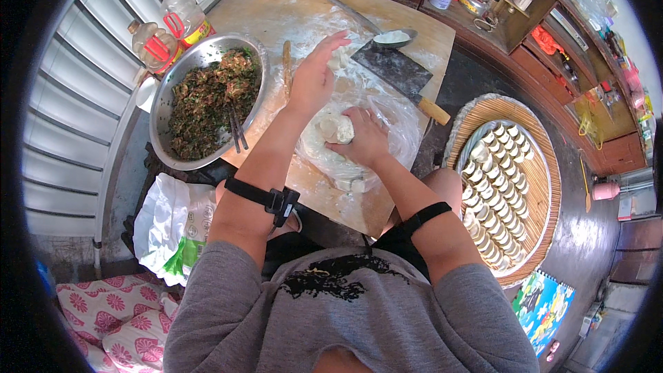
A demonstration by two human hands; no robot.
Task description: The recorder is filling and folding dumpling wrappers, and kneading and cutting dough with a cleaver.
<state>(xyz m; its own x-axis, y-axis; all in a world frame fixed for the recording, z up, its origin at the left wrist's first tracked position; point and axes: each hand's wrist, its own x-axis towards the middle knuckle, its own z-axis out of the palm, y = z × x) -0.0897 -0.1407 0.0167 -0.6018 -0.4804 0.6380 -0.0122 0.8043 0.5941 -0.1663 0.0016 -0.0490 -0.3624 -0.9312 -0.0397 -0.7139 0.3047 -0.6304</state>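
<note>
My right hand [365, 137] is closed around one side of a lump of dough [339, 129], which rests on a clear plastic bag [404, 132] on the floured wooden board [248, 5]. My left hand [317, 80] is raised over the board, fingers extended and apart; a small pale piece of dough [339, 58] shows just beside its fingers, and whether they touch cannot be told. More dough shows under the plastic. Beyond the bag lies a cleaver [393, 67] with a wooden handle. A rolling pin [287, 65] lies left of my left hand.
A steel basin of minced filling [264, 62] with chopsticks [237, 129] stands left, near two plastic oil bottles [155, 44]. A ladle of flour [399, 37] touches the cleaver. Right of the board, a round woven tray [549, 191] holds rows of dumplings [500, 181]. Wooden shelves [481, 36] stand behind.
</note>
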